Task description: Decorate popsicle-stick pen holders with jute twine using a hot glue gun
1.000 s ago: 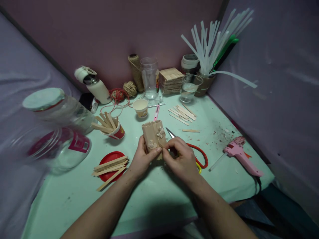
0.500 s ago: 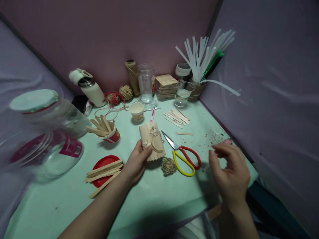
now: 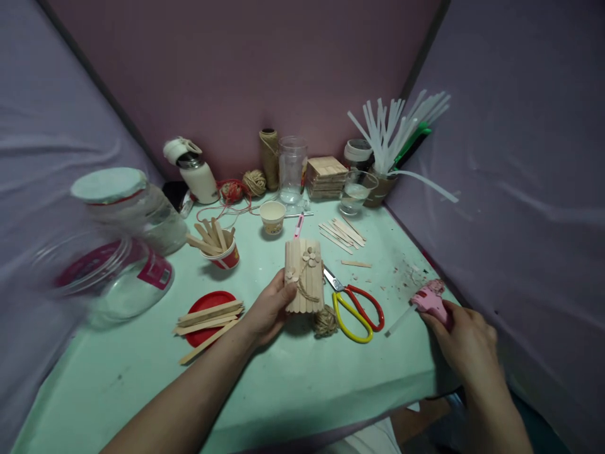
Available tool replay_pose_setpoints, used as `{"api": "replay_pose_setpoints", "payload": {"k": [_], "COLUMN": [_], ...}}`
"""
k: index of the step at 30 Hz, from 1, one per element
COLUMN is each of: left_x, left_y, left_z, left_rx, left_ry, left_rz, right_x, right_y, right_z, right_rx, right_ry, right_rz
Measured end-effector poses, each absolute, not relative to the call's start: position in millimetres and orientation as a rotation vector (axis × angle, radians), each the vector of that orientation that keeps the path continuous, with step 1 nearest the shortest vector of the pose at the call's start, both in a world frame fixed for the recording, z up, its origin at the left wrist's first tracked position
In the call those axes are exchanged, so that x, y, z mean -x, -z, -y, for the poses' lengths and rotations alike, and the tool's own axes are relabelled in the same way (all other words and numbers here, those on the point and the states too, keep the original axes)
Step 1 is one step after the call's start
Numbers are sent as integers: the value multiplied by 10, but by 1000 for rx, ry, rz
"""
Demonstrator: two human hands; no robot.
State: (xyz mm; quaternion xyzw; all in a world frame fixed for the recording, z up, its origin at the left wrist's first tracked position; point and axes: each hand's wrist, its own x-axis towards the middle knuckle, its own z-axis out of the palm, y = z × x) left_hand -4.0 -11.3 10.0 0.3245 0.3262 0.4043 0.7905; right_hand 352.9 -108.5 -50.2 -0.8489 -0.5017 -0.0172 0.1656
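Note:
My left hand (image 3: 273, 306) grips the lower left edge of a small craft-stick panel (image 3: 302, 252), its thumb on the front. Wooden flowers and a curved twine stem decorate the panel. At the table's right side, my right hand (image 3: 466, 334) is closed round the handle of a pink hot glue gun (image 3: 432, 301), from which a translucent glue stick (image 3: 401, 320) juts out toward the lower left. Scissors (image 3: 352, 306) with one red and one yellow handle lie between the hands. A twine ball (image 3: 326, 321) sits just below the panel, partly covered by it.
Craft sticks lie across a red plate (image 3: 191, 339), and more stand in a red paper cup (image 3: 229, 257). Along the back are a clear jar (image 3: 293, 170), stacked stick squares (image 3: 326, 176), a water cup (image 3: 354, 195) and a pot of glue sticks (image 3: 380, 189). Large plastic jars (image 3: 118, 284) occupy the left.
My right hand has moved down and right and taken hold of the glue gun. The panel, still in my left hand, has turned more upright. The whole view has shifted slightly.

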Motion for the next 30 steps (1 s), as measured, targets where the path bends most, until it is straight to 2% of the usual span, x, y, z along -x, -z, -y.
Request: {"api": "replay_pose_setpoints", "payload": {"k": [6,14,20,25,30], "left_x": [53,32,39,47,41], "left_y": [-115,-86,-32,-22,-20], "left_z": [115,108,111,105,96], "left_rx": [-681,-712,-848,-913,-913], "left_ry": [-868,-843,-864,-876,-888], "left_rz": [-686,-713,-749,-771,-785], "right_x": [-3481,-2799,-2311,-2249,-2218], "right_y": [379,-192,-212,-89,-162], "right_z": [1174,1586,1711,1780,1736], "right_rx": [2390,1923,1795,1762,1765], "right_ry": [3,-566,-775,-658,-607], "right_rz": [1352,904,969,1188,1337]}}
